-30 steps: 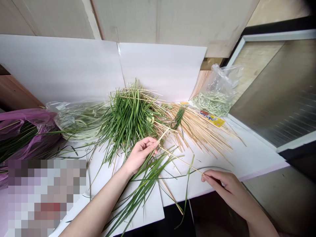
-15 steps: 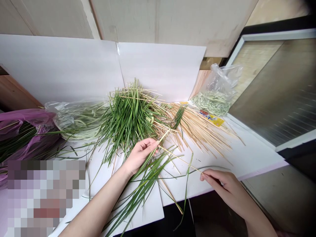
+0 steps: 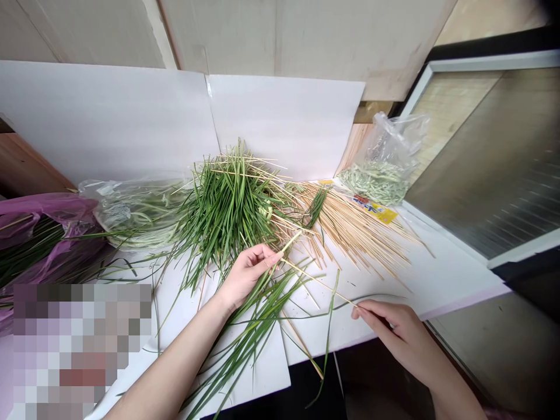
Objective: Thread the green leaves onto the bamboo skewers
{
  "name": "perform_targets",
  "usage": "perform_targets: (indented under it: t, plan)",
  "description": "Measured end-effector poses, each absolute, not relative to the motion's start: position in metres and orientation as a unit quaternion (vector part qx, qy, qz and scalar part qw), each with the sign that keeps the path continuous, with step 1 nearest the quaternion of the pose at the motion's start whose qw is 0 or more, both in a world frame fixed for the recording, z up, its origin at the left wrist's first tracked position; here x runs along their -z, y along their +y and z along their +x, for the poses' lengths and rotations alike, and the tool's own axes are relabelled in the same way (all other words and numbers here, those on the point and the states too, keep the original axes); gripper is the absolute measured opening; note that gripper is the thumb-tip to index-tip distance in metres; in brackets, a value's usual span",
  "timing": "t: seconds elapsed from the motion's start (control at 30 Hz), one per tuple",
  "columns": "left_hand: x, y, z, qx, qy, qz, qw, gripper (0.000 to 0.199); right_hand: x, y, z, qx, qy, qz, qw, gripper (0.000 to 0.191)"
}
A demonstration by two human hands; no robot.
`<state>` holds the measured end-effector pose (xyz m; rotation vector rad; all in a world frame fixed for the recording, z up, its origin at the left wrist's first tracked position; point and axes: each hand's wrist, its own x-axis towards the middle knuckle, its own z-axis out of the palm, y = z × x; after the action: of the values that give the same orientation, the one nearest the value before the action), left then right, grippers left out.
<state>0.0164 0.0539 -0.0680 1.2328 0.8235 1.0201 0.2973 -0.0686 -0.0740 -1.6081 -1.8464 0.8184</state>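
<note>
My left hand (image 3: pixel 250 273) is closed round a bunch of garlic chives (image 3: pixel 258 335). Their pale stem ends poke out past the thumb, and the long green leaves trail down toward the table's front edge. Over on the right, my right hand (image 3: pixel 396 329) pinches the near end of a thin bamboo skewer (image 3: pixel 321 282). The skewer's far end meets the stems at my left fingertips; whether it has pierced them is hidden. Beyond my hands lies a big heap of green chives (image 3: pixel 230 201) with skewers across its top. Loose bamboo skewers (image 3: pixel 363 233) fan out to its right.
A clear bag of pale stems (image 3: pixel 144 219) lies left of the heap, and a purple bag (image 3: pixel 79 213) with green leaves is at far left. Another clear bag (image 3: pixel 380 178) stands at back right by a framed glass panel (image 3: pixel 481 163). White boards (image 3: pixel 280 116) line the back.
My right hand has shifted slightly left, with the skewer toward the stems. My left hand stays in nearly the same place.
</note>
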Motion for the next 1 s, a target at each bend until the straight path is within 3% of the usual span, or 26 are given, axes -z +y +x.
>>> perform_targets:
  t: [1.0]
  plan:
    - [0.068,0.053,0.015,-0.465,0.369,0.527,0.609,0.027,0.081,-0.067,0.278,-0.277,-0.68,-0.599,0.32,0.039]
